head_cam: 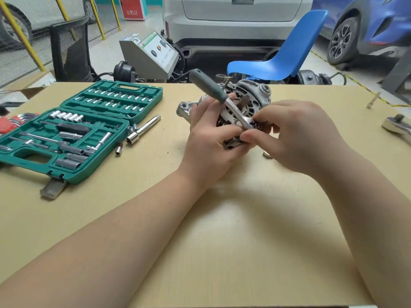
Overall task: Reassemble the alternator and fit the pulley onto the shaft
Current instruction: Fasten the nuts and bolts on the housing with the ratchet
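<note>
Two bare hands work at an alternator (251,94) propped on edge near the middle of a pale wooden desk (200,230), its vented face and bare shaft turned toward the worker so the fasteners can be reached from above. No pulley is visible on the shaft, which suggests that step is not yet done.

The left hand (211,138) cups the near side of the housing, fingers curled around it, apparently to steady the unit against turning force. The right hand (295,134) pinches the head of a small ratchet (240,114) between thumb and fingertips, seemingly seating it on a fastener at the lower edge of the casing; whether a socket is engaged is hidden by the fingers. The ratchet's dark green handle (206,83) slants up and away to the left, resting across the left hand's fingers rather than being swung, a sign of alignment rather than tightening.

A small metal piece (266,154) lies on the desk just beside the right hand. To the left, an open green socket set (73,127) sits within easy reach, with loose sockets and an extension bar (145,127) spilled beside it. A larger ratchet (398,126) waits at the far right edge. Beyond the desk stand a blue chair (289,54) and parked cars.
</note>
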